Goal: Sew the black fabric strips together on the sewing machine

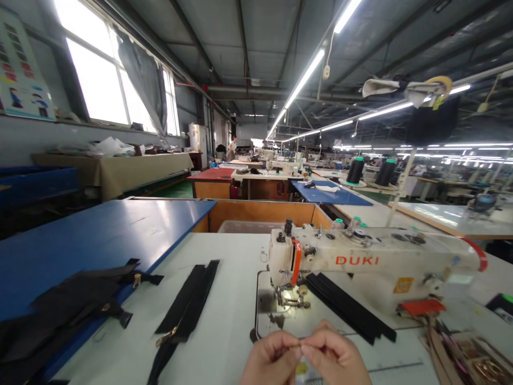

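My left hand [273, 357] and my right hand [333, 354] meet at the bottom centre, thumbs and forefingers pinched tip to tip. Whatever lies between the fingertips is too small to make out. Just beyond them is the needle area of a white sewing machine [385, 272], its lamp lit over the metal plate [264, 313]. Black fabric strips [348, 307] lie right of the needle, under the machine's arm. On the table to the left rests a black zipper piece [190, 299] with a gold-coloured pull [166, 337].
Dark fabric pieces with zippers [80, 299] lie across a blue tabletop [132, 230] at left. Brown straps and metal fittings fill a tray [476, 358] at lower right. Black thread cones [355, 171] stand behind the machine. A wooden-sided bin [256, 211] sits beyond the table.
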`<state>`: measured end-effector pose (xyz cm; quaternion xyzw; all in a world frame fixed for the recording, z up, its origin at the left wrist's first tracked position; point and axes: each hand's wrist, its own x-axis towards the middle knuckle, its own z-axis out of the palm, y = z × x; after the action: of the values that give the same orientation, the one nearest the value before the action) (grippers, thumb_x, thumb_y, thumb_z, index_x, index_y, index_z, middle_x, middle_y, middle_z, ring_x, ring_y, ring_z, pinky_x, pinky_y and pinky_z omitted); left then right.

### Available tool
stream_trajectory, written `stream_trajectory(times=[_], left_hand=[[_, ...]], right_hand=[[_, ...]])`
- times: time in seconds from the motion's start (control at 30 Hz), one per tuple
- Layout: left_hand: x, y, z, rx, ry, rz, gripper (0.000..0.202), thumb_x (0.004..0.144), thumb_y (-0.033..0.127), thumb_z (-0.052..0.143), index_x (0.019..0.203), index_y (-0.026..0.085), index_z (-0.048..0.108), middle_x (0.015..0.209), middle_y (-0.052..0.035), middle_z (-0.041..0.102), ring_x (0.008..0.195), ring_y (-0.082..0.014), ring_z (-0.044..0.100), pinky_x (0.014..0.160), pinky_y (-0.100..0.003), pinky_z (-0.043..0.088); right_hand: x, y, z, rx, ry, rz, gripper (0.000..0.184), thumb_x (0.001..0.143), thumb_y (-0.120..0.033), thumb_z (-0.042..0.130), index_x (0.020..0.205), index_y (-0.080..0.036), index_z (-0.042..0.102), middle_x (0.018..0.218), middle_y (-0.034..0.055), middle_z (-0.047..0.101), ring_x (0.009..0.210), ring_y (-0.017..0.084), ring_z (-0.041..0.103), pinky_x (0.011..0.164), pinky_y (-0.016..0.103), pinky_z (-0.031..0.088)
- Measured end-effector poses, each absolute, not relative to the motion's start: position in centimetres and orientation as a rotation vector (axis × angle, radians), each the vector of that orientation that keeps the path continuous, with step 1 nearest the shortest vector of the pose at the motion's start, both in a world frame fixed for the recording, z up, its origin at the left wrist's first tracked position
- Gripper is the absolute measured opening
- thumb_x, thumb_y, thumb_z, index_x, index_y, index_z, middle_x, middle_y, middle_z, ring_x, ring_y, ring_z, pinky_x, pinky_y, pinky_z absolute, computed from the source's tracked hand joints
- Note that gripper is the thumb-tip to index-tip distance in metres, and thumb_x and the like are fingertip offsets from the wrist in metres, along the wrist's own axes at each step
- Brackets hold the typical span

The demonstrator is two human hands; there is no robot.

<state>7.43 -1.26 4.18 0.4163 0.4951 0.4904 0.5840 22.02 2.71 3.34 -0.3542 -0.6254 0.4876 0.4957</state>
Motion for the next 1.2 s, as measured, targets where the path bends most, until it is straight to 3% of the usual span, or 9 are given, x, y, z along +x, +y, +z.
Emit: stream_trajectory(times=[0.2,0.4,0.6,0.73,0.83,0.93,1.0,1.1,1.2], left_hand=[[7.2,-1.6,4.6,0.949,1.207,1.116,0.059,0.051,0.072,0.074,0.065,0.017,0.06,0.036,0.01,0.038,0.034,-0.0055,0.025,0.039,-0.022,0.017],[6.4,-1.9,4.7,0.886,1.198,1.119,0.043,0.058,0.057,0.075,0.067,0.016,0.062,0.041,0.0103,0.038,0.04,-0.0058,0.025,0.042,-0.022,0.016],[7.3,-1.5,4.0,0.825,1.14,1.086,0.032,0.062,0.048,0.069,0.068,0.018,0.06,0.043,0.0105,0.038,0.041,-0.0062,0.024,0.043,-0.022,0.017],[7.9,-0.6,3.7,0.846,1.099,1.035,0.029,0.063,0.044,0.07,0.067,0.018,0.06,0.043,0.0095,0.04,0.041,-0.0067,0.028,0.043,-0.022,0.02],[6.6,1.3,3.4,0.891,1.156,1.034,0.026,0.069,0.041,0.069,0.067,0.017,0.06,0.043,0.0096,0.04,0.039,-0.0063,0.029,0.042,-0.021,0.022],[4.1,4.2,2.8,0.948,1.323,1.079,0.021,0.083,0.034,0.064,0.075,0.016,0.06,0.052,0.0084,0.045,0.042,-0.0065,0.036,0.042,-0.02,0.029],[2.7,6.1,2.2,1.008,1.428,1.089,0.019,0.09,0.031,0.061,0.081,0.014,0.06,0.065,0.0052,0.054,0.05,-0.0082,0.048,0.049,-0.022,0.041],[2.0,7.8,1.4,1.111,1.522,1.063,0.018,0.092,0.032,0.061,0.089,0.014,0.062,0.083,0.0001,0.062,0.068,-0.0129,0.061,0.062,-0.029,0.052],[2.4,8.0,0.8,1.188,1.56,1.038,0.018,0.092,0.031,0.061,0.093,0.013,0.063,0.089,-0.0015,0.064,0.076,-0.0158,0.064,0.069,-0.033,0.054]], right_hand=[[22.8,2.7,4.7,-0.878,-1.744,1.196,0.021,0.076,-0.04,0.071,0.069,-0.02,0.073,0.068,0.0014,0.056,0.062,0.015,0.051,0.06,0.025,0.043],[22.5,4.9,4.8,-1.012,-1.708,1.263,0.036,0.071,-0.053,0.072,0.064,-0.019,0.069,0.064,0.0017,0.058,0.063,0.016,0.052,0.061,0.028,0.044],[19.9,8.4,2.9,-1.133,-1.747,1.265,0.042,0.073,-0.059,0.066,0.072,-0.017,0.069,0.059,0.0016,0.059,0.056,0.016,0.054,0.051,0.026,0.042],[18.2,10.2,1.7,-1.144,-1.845,1.242,0.035,0.073,-0.052,0.066,0.073,-0.018,0.07,0.056,0.0009,0.061,0.05,0.016,0.056,0.046,0.025,0.042],[18.1,11.3,1.1,-1.134,-1.891,1.112,0.025,0.071,-0.044,0.067,0.072,-0.02,0.072,0.065,0.0026,0.068,0.057,0.018,0.061,0.054,0.028,0.047],[18.6,11.9,0.5,-1.15,-1.891,0.91,0.019,0.073,-0.038,0.064,0.072,-0.021,0.073,0.069,0.0036,0.071,0.063,0.02,0.063,0.061,0.031,0.048],[19.0,12.0,0.1,-1.163,-1.881,0.788,0.02,0.075,-0.038,0.063,0.072,-0.021,0.073,0.067,0.0037,0.07,0.062,0.02,0.062,0.062,0.031,0.048],[19.2,12.0,-0.6,-1.159,-1.875,0.663,0.022,0.077,-0.039,0.062,0.074,-0.021,0.074,0.067,0.0043,0.069,0.061,0.02,0.061,0.062,0.032,0.048],[19.3,12.0,-1.1,-1.137,-1.887,0.6,0.023,0.078,-0.04,0.062,0.076,-0.021,0.075,0.069,0.0051,0.07,0.063,0.02,0.061,0.063,0.032,0.048]])
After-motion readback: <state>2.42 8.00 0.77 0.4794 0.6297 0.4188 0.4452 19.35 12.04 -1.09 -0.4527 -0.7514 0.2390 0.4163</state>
